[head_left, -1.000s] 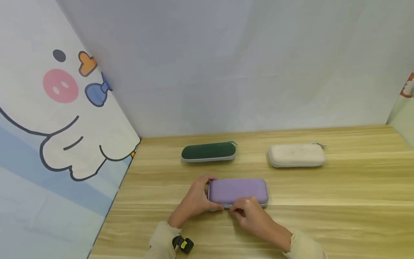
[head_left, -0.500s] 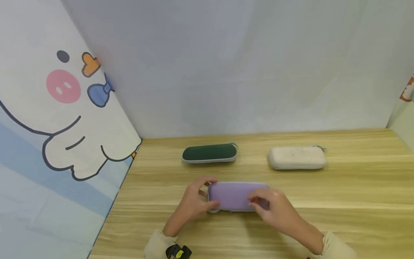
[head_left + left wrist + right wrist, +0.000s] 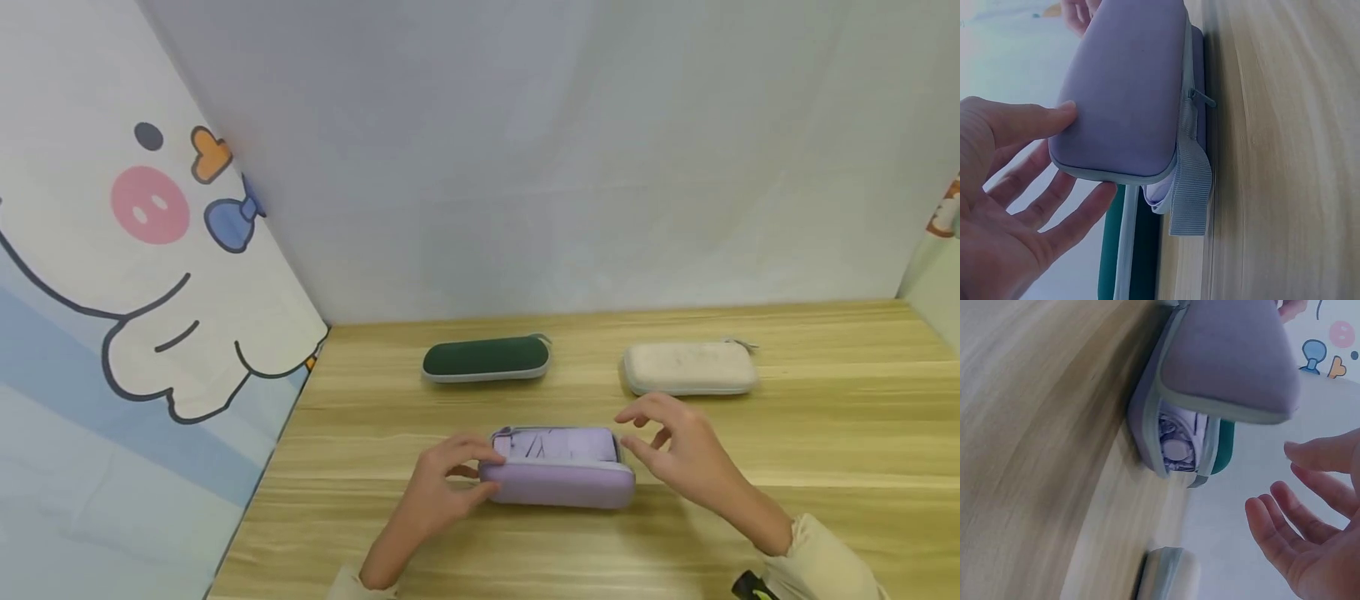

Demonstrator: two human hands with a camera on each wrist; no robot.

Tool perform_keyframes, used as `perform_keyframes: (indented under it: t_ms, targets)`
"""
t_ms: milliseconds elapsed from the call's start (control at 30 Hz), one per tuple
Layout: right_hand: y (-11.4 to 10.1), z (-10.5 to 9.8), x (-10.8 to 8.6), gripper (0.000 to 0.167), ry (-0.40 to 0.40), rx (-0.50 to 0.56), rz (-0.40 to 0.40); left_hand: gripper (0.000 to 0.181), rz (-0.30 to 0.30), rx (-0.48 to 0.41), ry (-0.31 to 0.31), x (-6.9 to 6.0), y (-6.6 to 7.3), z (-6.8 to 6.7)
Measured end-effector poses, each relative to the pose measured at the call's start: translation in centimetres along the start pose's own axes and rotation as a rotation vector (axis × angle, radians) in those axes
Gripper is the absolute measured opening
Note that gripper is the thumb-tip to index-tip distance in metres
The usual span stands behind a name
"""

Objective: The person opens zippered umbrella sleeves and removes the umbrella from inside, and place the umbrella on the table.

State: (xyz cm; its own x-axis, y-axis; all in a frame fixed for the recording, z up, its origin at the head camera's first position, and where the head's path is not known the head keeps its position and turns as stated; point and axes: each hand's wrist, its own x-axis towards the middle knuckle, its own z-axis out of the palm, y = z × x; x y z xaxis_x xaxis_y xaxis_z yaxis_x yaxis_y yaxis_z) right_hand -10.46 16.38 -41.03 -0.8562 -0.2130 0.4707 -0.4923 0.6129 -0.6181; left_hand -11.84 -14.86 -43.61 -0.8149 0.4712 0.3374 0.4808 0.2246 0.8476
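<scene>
A purple zip case (image 3: 557,485) lies on the table with its lid partly raised toward the person, and a patterned purple item (image 3: 562,444) shows inside. The left hand (image 3: 442,483) holds the lid's left end between thumb and fingers. In the left wrist view, the thumb of the left hand (image 3: 1029,181) rests on the lid (image 3: 1125,87), above a grey strap (image 3: 1191,194). Just off the case's right end is the right hand (image 3: 686,454), its fingers bent loosely and touching nothing. The right wrist view shows the right hand (image 3: 1316,512) apart from the lid (image 3: 1229,356).
A dark green case (image 3: 486,357) lies behind the purple one, and a cream case (image 3: 690,367) lies at the back right. Behind the wooden table (image 3: 360,400) hangs a pale cloth (image 3: 525,167); a cartoon-printed cloth (image 3: 60,208) stands at the left.
The purple case has gone from closed to partly open, its lid tilted toward the person. The right hand has moved from the front edge to the right, off the case. The left hand stays at the left end.
</scene>
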Motion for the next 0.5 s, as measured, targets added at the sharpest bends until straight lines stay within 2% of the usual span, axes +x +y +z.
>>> perform_keyframes:
  t_ms: [100,167,267,367,500]
  targets:
    - [0.4,0.3,0.1,0.03,-0.047,0.003,0.026,0.023,0.071,0.019,0.0,-0.6,0.2,0.0]
    - [0.8,0.7,0.1,0.033,-0.082,0.013,0.037,0.024,0.136,0.045,0.004,-0.8,1.0,0.0]
    - [1.6,1.5,0.3,0.041,-0.154,0.054,0.056,0.027,0.2,0.085,0.005,-0.9,2.6,-0.1]
    - [2.4,2.5,0.4,0.045,-0.237,0.084,0.05,0.029,0.228,0.108,0.003,-1.1,4.0,-0.2]
    - [3.0,3.5,0.5,0.045,-0.324,0.006,-0.03,0.03,0.211,0.098,-0.01,-1.6,4.0,-0.2]
